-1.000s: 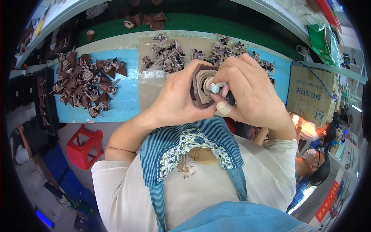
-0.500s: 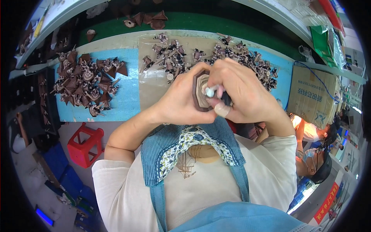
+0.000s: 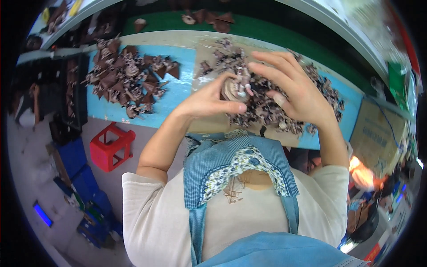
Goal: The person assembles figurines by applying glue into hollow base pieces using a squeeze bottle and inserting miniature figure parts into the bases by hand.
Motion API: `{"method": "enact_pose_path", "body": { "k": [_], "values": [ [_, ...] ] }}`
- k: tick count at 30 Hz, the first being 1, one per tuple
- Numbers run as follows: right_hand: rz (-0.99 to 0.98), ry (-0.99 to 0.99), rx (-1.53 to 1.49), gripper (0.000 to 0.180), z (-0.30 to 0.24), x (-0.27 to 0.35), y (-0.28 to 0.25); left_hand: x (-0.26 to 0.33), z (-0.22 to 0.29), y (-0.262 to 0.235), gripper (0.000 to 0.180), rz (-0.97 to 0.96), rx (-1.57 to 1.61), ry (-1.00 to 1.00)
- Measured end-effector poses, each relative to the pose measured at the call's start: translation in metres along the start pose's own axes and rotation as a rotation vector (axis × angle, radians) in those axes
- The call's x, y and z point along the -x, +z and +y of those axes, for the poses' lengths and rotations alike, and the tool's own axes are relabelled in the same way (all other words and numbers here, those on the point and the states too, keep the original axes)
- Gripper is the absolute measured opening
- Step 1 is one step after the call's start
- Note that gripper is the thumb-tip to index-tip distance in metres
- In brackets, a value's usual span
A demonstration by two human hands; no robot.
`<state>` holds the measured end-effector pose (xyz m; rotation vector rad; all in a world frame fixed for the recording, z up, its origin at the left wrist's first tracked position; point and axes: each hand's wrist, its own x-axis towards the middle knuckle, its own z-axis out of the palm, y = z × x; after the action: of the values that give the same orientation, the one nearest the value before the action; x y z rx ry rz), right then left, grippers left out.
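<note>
- Table point(image 3: 184, 82): a long worktop with a blue covering and a tan sheet over its middle, spanning the upper part of the view.
- Apron point(image 3: 200, 178): blue, with a flowered, ruffled trim, worn over a pale shirt.
- Cardboard box point(image 3: 378, 133): brown, at the right end of the table.
- Stool point(image 3: 104, 149): red, on the floor to the left, below the table edge.
- Right heap point(image 3: 267, 113): many small dark and pinkish pieces, beneath and beyond the hands.
- Left heap point(image 3: 118, 73): brown pointed pieces mixed with pale, detailed ones.
- Right hand point(image 3: 302, 91): fingers spread and curved, thumb apart with a pale wrap around it; the fingertips lie just beside the figure, and contact cannot be told.
- Left hand point(image 3: 207, 102): thumb and fingers closed about the base, gripping it by its sides.
- Base point(image 3: 229, 91): beige, rounded and ridged in layers, raised above the tan sheet in the left hand; its finer detail is blurred.
- Figure point(image 3: 242, 82): pinkish and slender, with a pale blue-white spot low down, at the base's right side.
</note>
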<state>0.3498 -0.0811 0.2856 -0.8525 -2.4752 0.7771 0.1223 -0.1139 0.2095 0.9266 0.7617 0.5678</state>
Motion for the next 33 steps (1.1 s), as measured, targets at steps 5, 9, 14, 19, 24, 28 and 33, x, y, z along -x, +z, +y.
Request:
{"method": "enact_pose_path", "body": {
  "k": [5,9,14,19,24,28,33],
  "values": [
    [0.041,0.204,-0.081,0.054,0.018,0.011,0.015,0.052,-0.022,-0.135,0.069,0.891,-1.079,0.091],
    [0.036,0.326,-0.165,0.045,0.041,0.015,0.024,0.080,-0.013,-0.182,0.073,1.473,-1.864,-0.154],
    [0.222,0.441,-0.190,0.028,0.057,0.007,0.022,-0.018,-0.019,-0.198,0.069,1.018,-1.369,0.295],
    [0.341,0.441,-0.108,0.019,0.057,0.002,-0.004,-0.128,-0.037,-0.249,0.071,0.683,-1.520,0.304],
    [0.523,0.423,-0.061,0.014,0.070,0.022,-0.021,-0.167,-0.046,-0.259,0.082,0.899,-1.275,-0.084],
    [0.637,0.474,-0.122,0.010,0.071,0.023,-0.025,-0.175,-0.060,-0.258,0.079,0.960,-1.201,-0.090],
    [0.863,0.282,0.107,0.018,0.079,0.008,-0.043,-0.146,-0.053,-0.245,0.062,0.998,-1.216,0.219]
  ]
}}
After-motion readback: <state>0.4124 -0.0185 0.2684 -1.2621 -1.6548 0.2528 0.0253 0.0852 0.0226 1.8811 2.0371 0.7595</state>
